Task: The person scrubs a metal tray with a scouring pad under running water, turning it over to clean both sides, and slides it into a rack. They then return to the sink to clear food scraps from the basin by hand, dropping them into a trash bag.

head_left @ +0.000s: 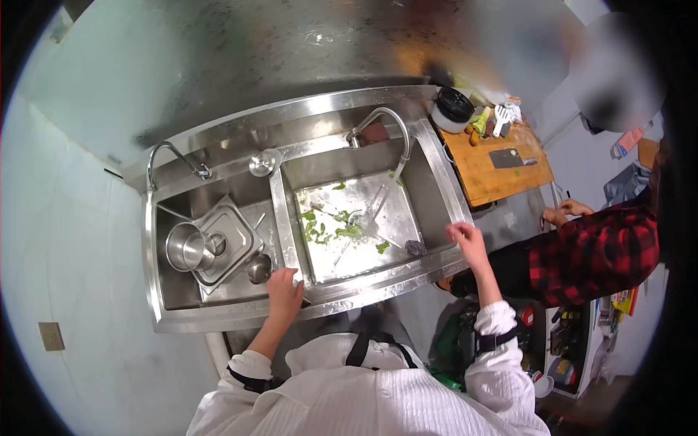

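Note:
My left hand [285, 292] is above the front rim of the small left basin, fingers loosely apart and holding nothing visible. Beside its fingertips a round metal ladle bowl [259, 269] lies in the basin. My right hand [467, 241] hangs over the right front corner of the large basin [349, 273], fingers loosely bent and nothing seen in them. Torn green leaves [313, 229] lie scattered on that basin's wet floor. Near its right front corner sits a dark scouring pad [415, 248]. Water runs from the curved right faucet [392, 116].
The left basin holds a metal pot [185, 247] and a rectangular steel pan [231, 240]. Another faucet [171, 152] stands behind it. A wooden board [502, 174] at right carries a cleaver [512, 158] and a lidded container [452, 110]. A person in a plaid shirt [596, 251] stands close by.

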Tool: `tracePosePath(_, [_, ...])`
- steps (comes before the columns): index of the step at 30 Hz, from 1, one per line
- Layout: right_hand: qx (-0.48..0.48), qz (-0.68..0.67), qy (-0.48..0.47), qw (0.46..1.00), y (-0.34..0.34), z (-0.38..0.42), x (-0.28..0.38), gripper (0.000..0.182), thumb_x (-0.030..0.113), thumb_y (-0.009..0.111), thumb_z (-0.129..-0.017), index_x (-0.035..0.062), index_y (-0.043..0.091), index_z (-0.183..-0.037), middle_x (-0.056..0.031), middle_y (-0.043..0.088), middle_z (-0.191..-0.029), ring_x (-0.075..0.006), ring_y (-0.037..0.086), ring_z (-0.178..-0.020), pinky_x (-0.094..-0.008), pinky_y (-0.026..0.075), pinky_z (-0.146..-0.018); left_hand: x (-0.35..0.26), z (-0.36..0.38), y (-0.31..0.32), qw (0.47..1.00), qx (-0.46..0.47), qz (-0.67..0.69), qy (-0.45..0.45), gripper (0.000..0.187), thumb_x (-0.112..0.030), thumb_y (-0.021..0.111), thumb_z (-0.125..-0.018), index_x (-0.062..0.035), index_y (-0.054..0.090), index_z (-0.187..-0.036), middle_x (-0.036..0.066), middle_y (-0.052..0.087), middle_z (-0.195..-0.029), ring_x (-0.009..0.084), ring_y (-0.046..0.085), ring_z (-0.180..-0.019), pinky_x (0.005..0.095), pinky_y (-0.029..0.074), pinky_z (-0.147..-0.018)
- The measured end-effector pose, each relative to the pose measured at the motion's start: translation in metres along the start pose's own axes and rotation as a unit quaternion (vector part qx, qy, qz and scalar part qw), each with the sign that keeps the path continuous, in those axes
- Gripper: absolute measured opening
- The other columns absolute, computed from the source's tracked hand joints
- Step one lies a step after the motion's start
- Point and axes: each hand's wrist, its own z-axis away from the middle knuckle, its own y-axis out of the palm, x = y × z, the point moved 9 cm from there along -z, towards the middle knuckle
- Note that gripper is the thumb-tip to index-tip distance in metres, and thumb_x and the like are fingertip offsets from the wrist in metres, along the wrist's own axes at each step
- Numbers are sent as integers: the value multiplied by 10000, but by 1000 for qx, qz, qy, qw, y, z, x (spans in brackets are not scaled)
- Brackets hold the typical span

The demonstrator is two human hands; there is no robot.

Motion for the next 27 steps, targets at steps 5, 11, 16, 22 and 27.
tracePosePath(5, [-14,8,-53,998,22,-113,45,280,233,545,-857,-3,582,-1004,-76,613,-869,-155,565,-815,-270,440,-751,-27,-38,27,997,44,-48,33,363,-99,633,-705,-51,508,-1042,114,519,-993,296,470,-977,408,349,-856])
tracePosePath(11, [70,39,-93,992,54,-187,23,304,257,500,-880,-16,555,-1003,-132,602,-891,-197,567,-836,-302,432,-759,6,-108,134,983,137,-125,6,351,-64,590,-699,-41,529,-1043,113,544,-996,295,484,-1001,424,359,-891])
tracePosePath(16, [214,58,18,975,45,-127,-63,204,177,531,-875,-3,566,-966,-63,579,-836,-112,517,-763,-251,426,-700,60,-171,277,952,199,-234,-2,175,-98,516,-747,-57,584,-903,87,584,-900,262,544,-927,400,401,-833])
tracePosePath(22, [230,53,186,954,9,-76,-113,189,18,568,-787,11,615,-970,-70,618,-868,-129,566,-826,-255,446,-734,113,-188,414,961,154,-213,86,206,-147,487,-761,-58,619,-891,107,578,-975,262,491,-1061,405,371,-913])
tracePosePath(27, [219,104,163,957,14,-87,-112,188,9,566,-784,26,611,-966,-88,599,-851,-176,576,-799,-270,452,-711,89,-182,455,926,244,-206,201,203,-173,492,-756,-132,629,-901,48,581,-969,225,489,-1046,397,367,-918])
